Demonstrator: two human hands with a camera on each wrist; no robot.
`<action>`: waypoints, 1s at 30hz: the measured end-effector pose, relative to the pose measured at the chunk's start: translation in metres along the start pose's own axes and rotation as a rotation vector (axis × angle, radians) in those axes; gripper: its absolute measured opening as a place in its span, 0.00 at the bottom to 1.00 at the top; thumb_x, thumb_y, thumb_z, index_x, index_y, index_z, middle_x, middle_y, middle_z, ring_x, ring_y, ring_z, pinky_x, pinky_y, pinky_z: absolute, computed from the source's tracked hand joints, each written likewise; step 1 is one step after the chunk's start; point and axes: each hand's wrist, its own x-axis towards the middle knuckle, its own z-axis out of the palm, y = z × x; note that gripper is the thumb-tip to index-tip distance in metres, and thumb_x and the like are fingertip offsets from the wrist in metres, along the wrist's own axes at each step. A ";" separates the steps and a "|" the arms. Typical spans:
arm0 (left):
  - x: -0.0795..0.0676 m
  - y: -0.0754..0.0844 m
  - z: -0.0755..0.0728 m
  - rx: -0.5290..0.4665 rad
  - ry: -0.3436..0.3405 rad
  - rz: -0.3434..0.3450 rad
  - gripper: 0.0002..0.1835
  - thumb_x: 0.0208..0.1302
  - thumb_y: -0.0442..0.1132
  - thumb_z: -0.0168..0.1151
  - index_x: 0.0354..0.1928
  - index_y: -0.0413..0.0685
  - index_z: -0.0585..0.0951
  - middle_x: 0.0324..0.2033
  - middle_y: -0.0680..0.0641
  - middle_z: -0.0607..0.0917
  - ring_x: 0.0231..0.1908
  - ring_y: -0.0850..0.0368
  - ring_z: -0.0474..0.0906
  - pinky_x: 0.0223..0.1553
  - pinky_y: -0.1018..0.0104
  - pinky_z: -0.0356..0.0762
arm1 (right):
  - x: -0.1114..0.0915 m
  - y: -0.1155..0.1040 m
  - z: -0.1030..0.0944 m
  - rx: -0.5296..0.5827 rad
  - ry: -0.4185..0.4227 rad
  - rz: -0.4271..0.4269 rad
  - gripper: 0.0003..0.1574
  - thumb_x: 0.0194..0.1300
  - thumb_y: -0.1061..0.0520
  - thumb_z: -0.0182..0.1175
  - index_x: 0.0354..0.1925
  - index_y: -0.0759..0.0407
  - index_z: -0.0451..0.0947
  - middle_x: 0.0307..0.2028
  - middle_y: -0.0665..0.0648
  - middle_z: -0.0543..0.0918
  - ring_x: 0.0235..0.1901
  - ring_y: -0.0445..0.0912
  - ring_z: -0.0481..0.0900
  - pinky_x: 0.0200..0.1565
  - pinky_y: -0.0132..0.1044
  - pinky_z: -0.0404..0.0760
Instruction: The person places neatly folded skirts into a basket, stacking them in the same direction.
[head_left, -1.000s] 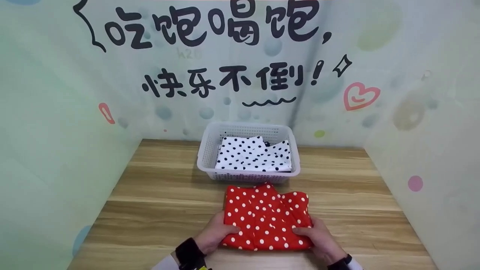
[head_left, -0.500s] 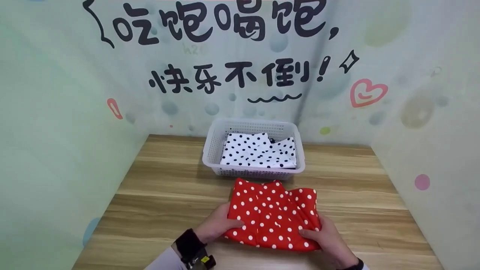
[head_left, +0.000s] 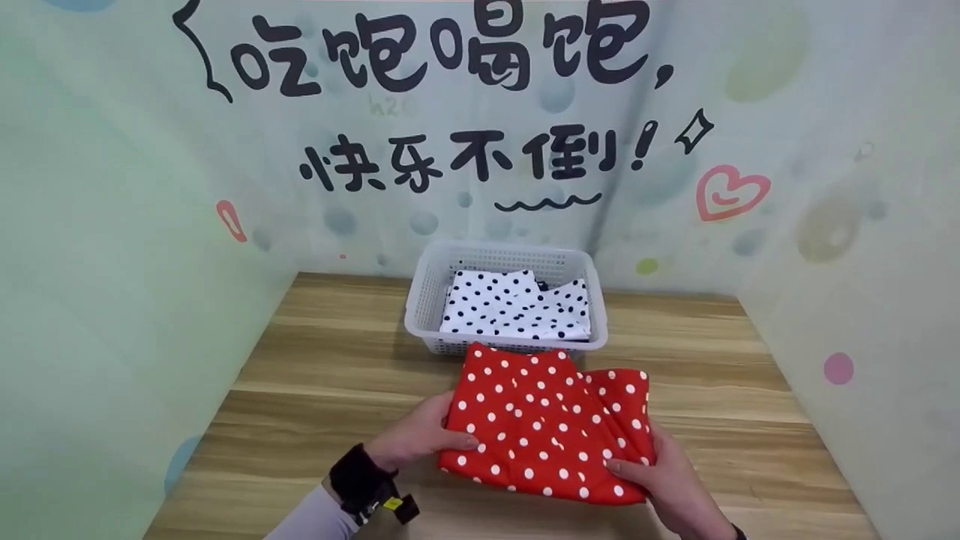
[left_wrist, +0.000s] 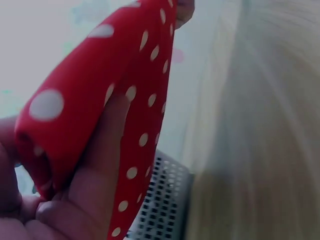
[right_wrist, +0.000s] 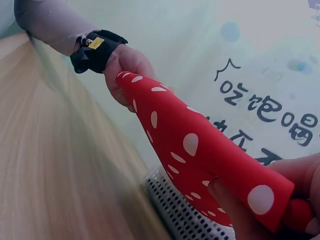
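Observation:
A folded red cloth (head_left: 551, 427) with white polka dots is held between both hands, raised off the table. My left hand (head_left: 420, 435) grips its left side, thumb on top and fingers underneath. On the right side, my right hand (head_left: 667, 472) pinches it the same way. In the left wrist view the thumb and fingers close around the red cloth (left_wrist: 95, 100). The right wrist view has the cloth (right_wrist: 195, 145) stretched between the two hands. Just beyond it stands a white perforated plastic basket (head_left: 420, 315), its front rim partly covered by the cloth's far edge.
Inside the basket lies a folded white cloth (head_left: 495, 304) with black dots; something dark shows behind it. The wooden table (head_left: 322, 360) ends at a printed back wall (head_left: 360, 240), with side walls left and right.
The red cloth has risen and moved a little forward and right toward the basket, both hands still holding it. The head view has shifted slightly.

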 end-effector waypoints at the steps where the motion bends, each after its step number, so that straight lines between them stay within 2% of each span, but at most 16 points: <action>1: -0.001 0.003 -0.002 0.009 -0.012 0.005 0.35 0.68 0.39 0.72 0.73 0.43 0.70 0.60 0.43 0.86 0.57 0.49 0.87 0.59 0.57 0.87 | -0.002 -0.003 0.000 0.002 -0.004 -0.007 0.57 0.60 0.55 0.79 0.77 0.57 0.57 0.68 0.62 0.77 0.56 0.51 0.87 0.56 0.49 0.89; 7: -0.003 0.033 -0.012 0.048 -0.055 0.059 0.33 0.68 0.35 0.71 0.72 0.39 0.70 0.59 0.41 0.87 0.56 0.49 0.88 0.58 0.57 0.88 | -0.010 -0.031 -0.007 0.034 -0.105 -0.117 0.50 0.69 0.62 0.70 0.78 0.62 0.53 0.62 0.60 0.80 0.54 0.49 0.88 0.55 0.47 0.90; 11: 0.001 0.051 -0.020 0.042 -0.068 0.085 0.35 0.69 0.36 0.71 0.74 0.41 0.68 0.62 0.40 0.85 0.59 0.47 0.86 0.59 0.55 0.87 | -0.003 -0.050 -0.010 0.037 -0.128 -0.167 0.49 0.70 0.63 0.69 0.78 0.61 0.53 0.63 0.61 0.78 0.56 0.50 0.87 0.56 0.47 0.89; 17: 0.016 0.064 -0.038 0.043 0.011 0.104 0.37 0.69 0.39 0.73 0.75 0.46 0.67 0.65 0.42 0.82 0.62 0.47 0.84 0.61 0.55 0.86 | 0.037 -0.074 -0.009 0.041 -0.141 -0.203 0.48 0.68 0.62 0.71 0.77 0.58 0.57 0.66 0.64 0.76 0.58 0.52 0.86 0.57 0.46 0.89; 26: 0.060 0.054 -0.061 -0.046 0.067 0.112 0.35 0.71 0.36 0.70 0.75 0.41 0.67 0.65 0.39 0.82 0.60 0.48 0.85 0.61 0.55 0.86 | 0.097 -0.088 -0.017 0.092 -0.189 -0.264 0.43 0.73 0.62 0.66 0.76 0.65 0.56 0.62 0.63 0.78 0.56 0.50 0.87 0.56 0.43 0.89; 30: 0.079 0.056 -0.069 -0.036 0.151 0.104 0.32 0.70 0.34 0.69 0.73 0.38 0.70 0.63 0.39 0.84 0.57 0.51 0.86 0.59 0.58 0.87 | 0.118 -0.095 -0.020 0.076 -0.154 -0.272 0.41 0.73 0.61 0.66 0.75 0.66 0.58 0.60 0.62 0.78 0.54 0.49 0.87 0.54 0.41 0.90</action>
